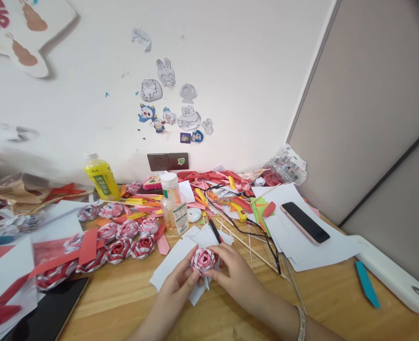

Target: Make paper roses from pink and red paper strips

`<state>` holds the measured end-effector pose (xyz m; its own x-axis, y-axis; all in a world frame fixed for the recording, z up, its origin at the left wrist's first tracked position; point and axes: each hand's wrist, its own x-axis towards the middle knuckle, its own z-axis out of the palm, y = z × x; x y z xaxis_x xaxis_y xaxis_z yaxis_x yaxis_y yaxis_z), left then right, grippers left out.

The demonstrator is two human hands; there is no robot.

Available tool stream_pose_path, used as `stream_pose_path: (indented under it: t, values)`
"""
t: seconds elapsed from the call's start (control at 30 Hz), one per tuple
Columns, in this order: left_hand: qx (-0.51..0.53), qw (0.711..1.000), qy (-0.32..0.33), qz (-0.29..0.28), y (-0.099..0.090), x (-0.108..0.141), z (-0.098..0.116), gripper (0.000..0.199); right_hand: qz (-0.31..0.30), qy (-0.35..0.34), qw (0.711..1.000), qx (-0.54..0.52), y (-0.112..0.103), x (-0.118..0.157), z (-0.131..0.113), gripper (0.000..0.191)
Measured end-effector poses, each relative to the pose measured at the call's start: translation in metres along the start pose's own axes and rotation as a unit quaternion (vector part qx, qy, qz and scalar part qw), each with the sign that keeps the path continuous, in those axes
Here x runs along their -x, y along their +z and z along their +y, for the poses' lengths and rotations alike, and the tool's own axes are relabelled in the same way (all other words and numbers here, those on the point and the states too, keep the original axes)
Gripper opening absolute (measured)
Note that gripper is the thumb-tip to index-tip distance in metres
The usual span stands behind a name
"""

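Between my two hands is a pink and white paper rose (202, 261), its opening facing up. My left hand (181, 277) grips it from the left, with the thumb at its lower edge. From the right, my right hand (230, 265) holds it too, fingertips against the petals. A pale strip end pokes out below the flower. White paper sheets (170, 265) lie under the hands. Just behind them is a dark pen (215, 231). Several finished paper roses (120, 250) in red, pink and white sit to the left.
Behind the hands stand a clear labelled bottle (174, 208) and a yellow drink bottle (102, 176). Coloured paper strips (209, 182) pile along the wall. At right are a phone (305, 222) on white paper, thin wooden sticks (254, 248) and a black cable. A dark tablet (49, 312) lies front left.
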<state>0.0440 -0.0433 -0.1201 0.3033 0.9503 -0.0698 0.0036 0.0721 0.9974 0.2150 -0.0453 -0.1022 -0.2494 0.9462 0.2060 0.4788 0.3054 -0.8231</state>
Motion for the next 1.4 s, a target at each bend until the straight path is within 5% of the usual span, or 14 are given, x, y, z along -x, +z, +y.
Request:
stream_pose_path:
  t: [0.33, 0.6, 0.87, 1.4]
  values:
    - [-0.018, 1.0, 0.005, 0.009, 0.001, 0.002, 0.006, 0.064, -0.014, -0.066, 0.991, 0.112, 0.0, 0.003, 0.0, 0.037]
    - [-0.041, 0.994, 0.009, 0.103, 0.003, 0.009, 0.018, 0.052, 0.001, -0.048, 0.998, -0.03, -0.002, 0.003, 0.0, 0.032]
    - [-0.006, 0.995, 0.007, 0.103, 0.001, 0.005, 0.017, 0.046, -0.007, -0.021, 0.985, -0.17, 0.001, -0.001, 0.006, 0.039]
    - [0.061, 0.994, -0.017, 0.088, 0.001, 0.007, 0.014, 0.052, -0.025, -0.047, 0.988, -0.147, -0.004, -0.002, 0.008, 0.039]
